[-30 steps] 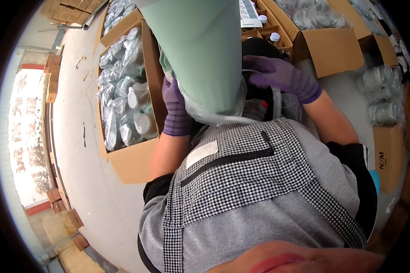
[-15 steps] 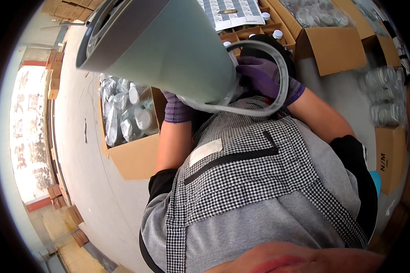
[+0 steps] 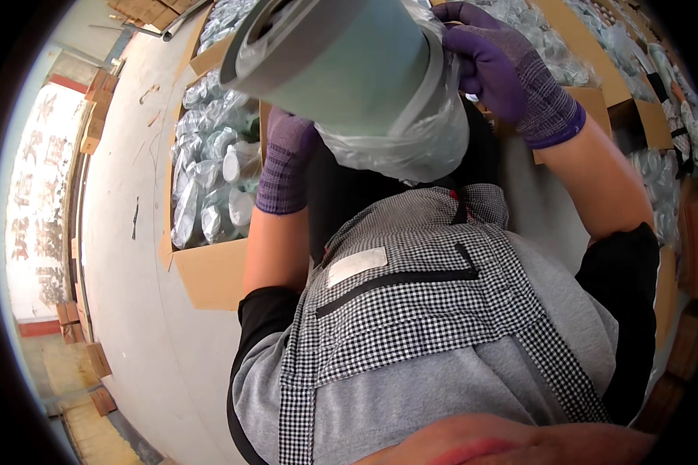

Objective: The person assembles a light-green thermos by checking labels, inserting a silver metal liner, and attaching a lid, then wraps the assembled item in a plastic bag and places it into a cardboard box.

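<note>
A large pale green tapered container (image 3: 357, 74) with a wide grey rim is held up tilted in front of me, its rim toward the upper left. A grey curved band (image 3: 423, 89) lies against its lower end, and a clear plastic bag (image 3: 411, 151) gathers loosely round that end. My left hand (image 3: 291, 151), in a purple knit glove, is closed against the near-left side of the container; its fingertips are hidden behind it. My right hand (image 3: 492, 66), gloved alike, is closed with bent fingers on the bag at the container's right side.
On the left, an open cardboard box (image 3: 213, 267) holds several plastic-wrapped items (image 3: 209, 167). Open cartons (image 3: 589, 101) with more wrapped goods stand at the far right. Grey floor (image 3: 143, 287) runs along the left, with stacked boxes (image 3: 93, 128) by the wall.
My right hand has risen and moved right, onto the bag. The grey band, which looped out to the right, now lies against the container. The container has shifted right and my view has turned.
</note>
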`<action>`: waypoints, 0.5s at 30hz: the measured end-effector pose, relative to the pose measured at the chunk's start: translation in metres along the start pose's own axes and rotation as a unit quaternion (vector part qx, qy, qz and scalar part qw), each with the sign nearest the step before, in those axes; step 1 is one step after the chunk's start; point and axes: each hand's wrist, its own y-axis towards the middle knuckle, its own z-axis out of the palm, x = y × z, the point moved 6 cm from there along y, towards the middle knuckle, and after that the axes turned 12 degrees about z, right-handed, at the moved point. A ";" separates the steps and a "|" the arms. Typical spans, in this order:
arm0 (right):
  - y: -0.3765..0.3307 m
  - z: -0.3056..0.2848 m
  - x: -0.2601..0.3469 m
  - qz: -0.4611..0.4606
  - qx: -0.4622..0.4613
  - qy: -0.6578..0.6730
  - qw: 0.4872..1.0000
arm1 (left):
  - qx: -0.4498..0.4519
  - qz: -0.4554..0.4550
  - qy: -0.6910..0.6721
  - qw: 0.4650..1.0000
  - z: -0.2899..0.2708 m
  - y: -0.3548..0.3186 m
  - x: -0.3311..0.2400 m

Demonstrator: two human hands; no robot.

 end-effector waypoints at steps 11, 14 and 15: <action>-0.002 0.019 0.003 -0.205 -0.020 0.220 0.954 | -0.365 0.012 -0.256 0.895 -0.051 -0.004 -0.038; -0.005 0.022 0.068 -0.248 0.128 0.232 0.932 | -0.376 0.157 -0.305 0.860 -0.096 0.048 -0.032; -0.017 0.027 0.082 -0.297 0.000 0.142 0.944 | -0.399 0.139 -0.392 0.817 -0.094 0.063 -0.045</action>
